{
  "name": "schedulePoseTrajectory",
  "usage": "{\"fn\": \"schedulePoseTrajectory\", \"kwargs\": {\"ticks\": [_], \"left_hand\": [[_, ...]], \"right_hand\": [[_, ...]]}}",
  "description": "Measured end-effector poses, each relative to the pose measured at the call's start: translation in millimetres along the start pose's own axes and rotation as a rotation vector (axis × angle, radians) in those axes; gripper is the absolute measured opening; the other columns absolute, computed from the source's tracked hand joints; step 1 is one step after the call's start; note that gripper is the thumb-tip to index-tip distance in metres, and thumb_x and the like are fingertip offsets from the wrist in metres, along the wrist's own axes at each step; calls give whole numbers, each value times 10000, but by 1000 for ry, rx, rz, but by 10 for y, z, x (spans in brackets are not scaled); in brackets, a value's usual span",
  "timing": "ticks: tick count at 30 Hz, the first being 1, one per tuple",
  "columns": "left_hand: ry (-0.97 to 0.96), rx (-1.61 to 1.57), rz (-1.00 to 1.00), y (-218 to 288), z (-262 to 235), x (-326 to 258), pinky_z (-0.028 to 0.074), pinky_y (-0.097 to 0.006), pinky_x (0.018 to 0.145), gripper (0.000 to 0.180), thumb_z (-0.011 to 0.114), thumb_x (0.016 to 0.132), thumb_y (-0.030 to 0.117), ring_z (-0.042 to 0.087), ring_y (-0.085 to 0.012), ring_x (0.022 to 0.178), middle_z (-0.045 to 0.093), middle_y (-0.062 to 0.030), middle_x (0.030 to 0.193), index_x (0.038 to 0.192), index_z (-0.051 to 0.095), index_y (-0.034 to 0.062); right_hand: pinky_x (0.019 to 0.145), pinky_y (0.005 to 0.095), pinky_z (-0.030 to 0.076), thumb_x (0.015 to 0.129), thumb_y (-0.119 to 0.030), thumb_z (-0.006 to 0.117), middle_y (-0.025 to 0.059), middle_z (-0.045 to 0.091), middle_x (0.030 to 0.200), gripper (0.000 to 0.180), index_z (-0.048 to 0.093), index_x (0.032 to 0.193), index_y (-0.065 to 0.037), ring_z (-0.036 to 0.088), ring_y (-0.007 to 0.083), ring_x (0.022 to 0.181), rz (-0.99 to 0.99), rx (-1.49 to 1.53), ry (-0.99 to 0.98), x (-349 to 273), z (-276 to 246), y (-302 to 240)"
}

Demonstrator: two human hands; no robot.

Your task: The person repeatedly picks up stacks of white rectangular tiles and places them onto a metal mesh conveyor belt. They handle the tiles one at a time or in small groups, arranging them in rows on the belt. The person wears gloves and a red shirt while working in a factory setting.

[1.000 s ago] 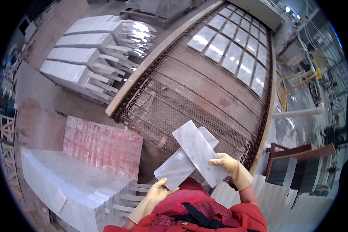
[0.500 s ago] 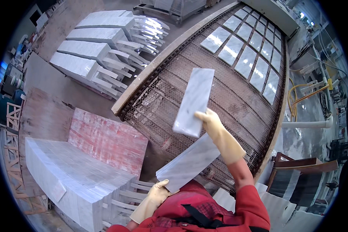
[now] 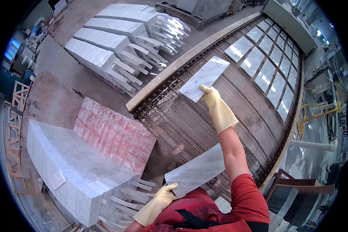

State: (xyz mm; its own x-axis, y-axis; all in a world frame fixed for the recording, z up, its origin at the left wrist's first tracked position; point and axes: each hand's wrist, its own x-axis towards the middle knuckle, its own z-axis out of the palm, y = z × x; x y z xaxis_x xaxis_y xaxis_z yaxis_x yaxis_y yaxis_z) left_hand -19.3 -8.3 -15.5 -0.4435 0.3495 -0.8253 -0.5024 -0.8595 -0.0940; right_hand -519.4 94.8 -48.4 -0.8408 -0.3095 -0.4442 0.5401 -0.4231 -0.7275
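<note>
Over the near-left part of the mesh conveyor belt, right hand is stretched out, glove closed on the near short edge of a white marble tile. Tile is held flat-ish, slightly tilted; can't tell if its far end touches the mesh yet.

Left hand is low by the torso, fingers curled around the near corner of a second marble tile, which sticks out over the belt's near edge.

Farther along the belt: rows of laid tiles, evenly spaced, edges parallel.

To do it well, I'd say: lower the tile flat, far edge first, square to the belt's left edge rail, in line with the laid rows, gap kept. No dropping — marble chips at corners. Keep the second tile level so it doesn't slip.

Left of the belt: stacked tile pallet with a reddish board on it.
</note>
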Motion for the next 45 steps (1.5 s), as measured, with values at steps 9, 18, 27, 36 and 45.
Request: {"fn": "schedulePoseTrajectory", "kwargs": {"ticks": [9, 18, 27, 36, 45], "left_hand": [[-17, 5, -48, 41, -75, 88, 414, -674, 1135, 590, 711, 939, 90, 555, -388, 1378, 579, -157, 1500, 1491, 507, 51], [-34, 53, -60, 105, 64, -13, 411, -651, 1159, 528, 672, 995, 107, 545, -346, 1392, 567, -139, 1508, 1495, 507, 70], [-52, -18, -14, 110, -27, 29, 300, -801, 1133, 961, 833, 838, 565, 392, -407, 1498, 425, -99, 1631, 1586, 401, 143], [19, 27, -56, 199, 153, 97, 374, -775, 1030, 615, 540, 1002, 627, 519, -367, 1397, 547, -64, 1547, 1486, 544, 246], [48, -103, -15, 41, 39, 164, 445, -674, 1091, 469, 668, 973, 229, 557, -388, 1350, 568, -160, 1491, 1410, 562, 96]], "right_hand": [[909, 435, 591, 1051, 2, 559, 163, 659, 1234, 239, 569, 1290, 21, 677, 290, 1046, 53, 80, 78, 58, -146, 181], [1147, 524, 494, 1090, -68, 509, 217, 526, 1527, 429, 443, 1494, 60, 583, 359, 1359, 86, 33, 67, -240, -12, 58], [1119, 405, 483, 1083, -346, 537, 166, 647, 1429, 495, 591, 1480, -54, 651, 277, 1275, -89, -680, -63, -2643, 423, -191], [925, 362, 585, 1084, -436, 573, 172, 794, 1026, 524, 732, 1071, 63, 765, 238, 968, 525, -808, 166, -4514, -404, 668], [943, 396, 583, 1041, -413, 670, 165, 737, 1172, 501, 647, 1260, 38, 740, 270, 1021, 422, -290, 334, -4442, -417, 1390]]}}
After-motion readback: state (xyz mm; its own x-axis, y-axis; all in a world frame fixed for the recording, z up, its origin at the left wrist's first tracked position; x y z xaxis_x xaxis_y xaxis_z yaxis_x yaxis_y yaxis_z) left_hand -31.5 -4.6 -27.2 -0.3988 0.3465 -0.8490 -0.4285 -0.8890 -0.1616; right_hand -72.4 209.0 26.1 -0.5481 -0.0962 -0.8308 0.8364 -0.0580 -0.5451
